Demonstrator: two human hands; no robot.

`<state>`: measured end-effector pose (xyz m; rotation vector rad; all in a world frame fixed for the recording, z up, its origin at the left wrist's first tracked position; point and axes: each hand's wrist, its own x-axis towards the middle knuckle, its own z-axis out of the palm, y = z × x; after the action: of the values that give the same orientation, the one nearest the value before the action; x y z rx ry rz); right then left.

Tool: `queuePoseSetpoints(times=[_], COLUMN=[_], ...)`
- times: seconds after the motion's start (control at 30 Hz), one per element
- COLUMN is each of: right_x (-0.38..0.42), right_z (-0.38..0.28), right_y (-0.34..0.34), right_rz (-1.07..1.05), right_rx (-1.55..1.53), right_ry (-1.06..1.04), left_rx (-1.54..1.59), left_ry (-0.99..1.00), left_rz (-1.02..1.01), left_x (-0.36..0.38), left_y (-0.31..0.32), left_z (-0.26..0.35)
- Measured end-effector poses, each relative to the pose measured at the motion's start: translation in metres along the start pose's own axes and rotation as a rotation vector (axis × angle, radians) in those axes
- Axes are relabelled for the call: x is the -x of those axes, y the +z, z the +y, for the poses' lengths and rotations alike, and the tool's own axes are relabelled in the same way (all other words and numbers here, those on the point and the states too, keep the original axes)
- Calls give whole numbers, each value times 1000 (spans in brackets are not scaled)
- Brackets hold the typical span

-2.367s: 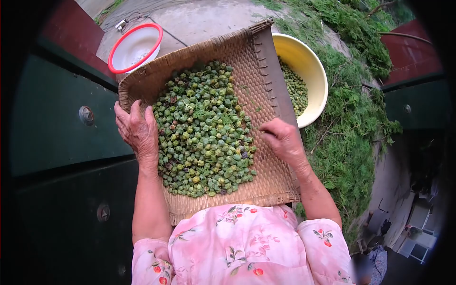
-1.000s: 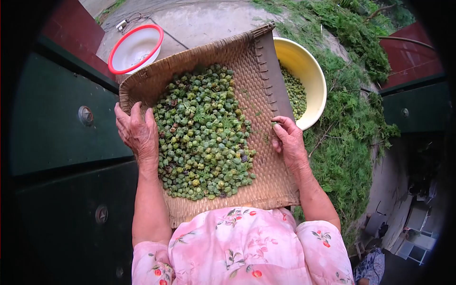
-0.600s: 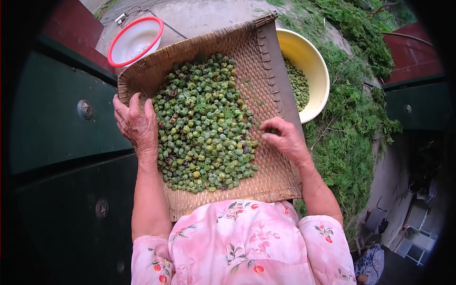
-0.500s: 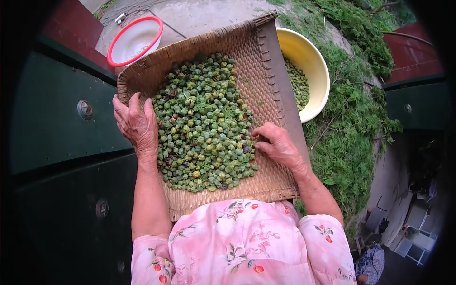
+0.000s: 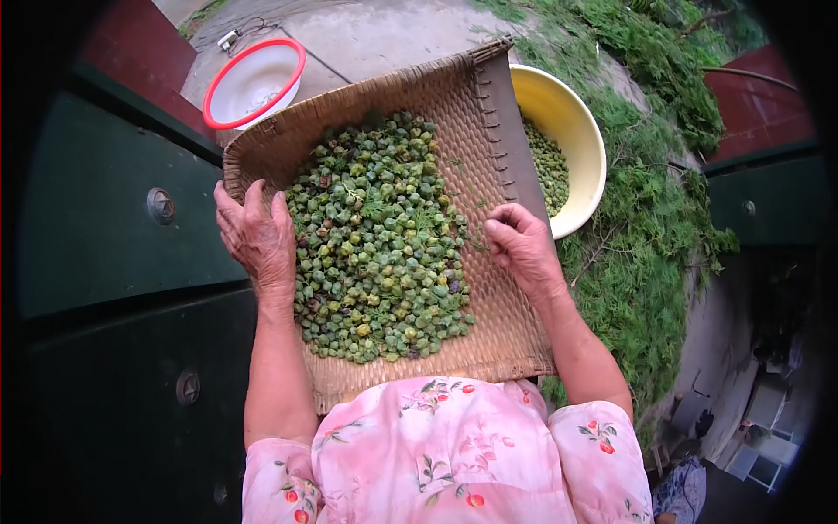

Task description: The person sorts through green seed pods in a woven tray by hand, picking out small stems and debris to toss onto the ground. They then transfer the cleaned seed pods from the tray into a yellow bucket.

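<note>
A woven winnowing basket rests against the front of my pink floral shirt, tilted a little. Heaped in it are small green cones, some yellowish or dark, with bits of green leaf among them. My left hand grips the basket's left edge, its fingers curled over the rim beside the cones. Above the right part of the weave is my right hand, thumb and fingers pinched together. Tiny green bits show near its fingertips, but what lies between them is too small to make out.
A yellow tub with more green cones stands beyond the basket's right edge. At the upper left is a white basin with a red rim. Cut evergreen branches cover the ground at right. A dark green door stands at left.
My right hand has lifted off the edge of the cone heap and shifted right and slightly farther up, fingers now pinched. My left hand keeps its hold on the rim.
</note>
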<state>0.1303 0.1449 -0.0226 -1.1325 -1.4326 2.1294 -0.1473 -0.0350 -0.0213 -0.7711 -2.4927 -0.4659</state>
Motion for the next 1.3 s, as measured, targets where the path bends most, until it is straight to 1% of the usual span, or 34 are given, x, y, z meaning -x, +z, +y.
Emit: queuePoseSetpoints(times=[0.03, 0.07, 0.17, 0.33, 0.43, 0.53, 0.63, 0.73, 0.83, 0.87, 0.97, 1.07, 1.17, 1.2, 1.3], right_x=[-2, -8, -22, -37, -27, -27, -29, -34, -43, -46, -48, -46, -39, -35, -47], right_z=[-2, 5, 20, 31, 17, 13, 15, 17, 17, 20, 24, 20, 4, -4, 4], right_y=[6, 9, 12, 19, 18, -3, -5, 13, 22, 22, 22, 17, 9, 19, 18], right_rz=[66, 146, 145, 112, 150, 32, 2, 89, 38, 6, 26, 116, -44, 23, 35], right_rx=[262, 569, 845, 1009, 747, -132, -261, 563, 925, 959, 989, 679, -286, -347, -57], right_ry=[-31, -303, -576, -623, -495, 81, 112, -518, -733, -738, -720, -478, -53, -77, 8], left_rx=[-2, -3, 14, 1, 5, -1, -1, -5, -2, 0, -4, -11, 11, 10, 6], left_ry=[-2, -3, -12, -28, -32, -41, -38, -44, -50, -51, -46, -52, -44, -48, -49], left_rz=[1, 1, -11, -16, -17, -21, -21, -28, -34, -36, -32, -35, -10, -21, -33], left_x=[0, 0, 0, 0, -1, 0, 0, 0, 0, 0, 0, 0, -1, -1, -2], left_y=[0, 0, -1, -2, -2, -2, -1, -2, -2, -2, -3, -2, -3, -3, -7], left_z=[0, 1, 1, 1, 3, 3, 3, 3, 4, 3, 4, 4, 6, 6, 8])
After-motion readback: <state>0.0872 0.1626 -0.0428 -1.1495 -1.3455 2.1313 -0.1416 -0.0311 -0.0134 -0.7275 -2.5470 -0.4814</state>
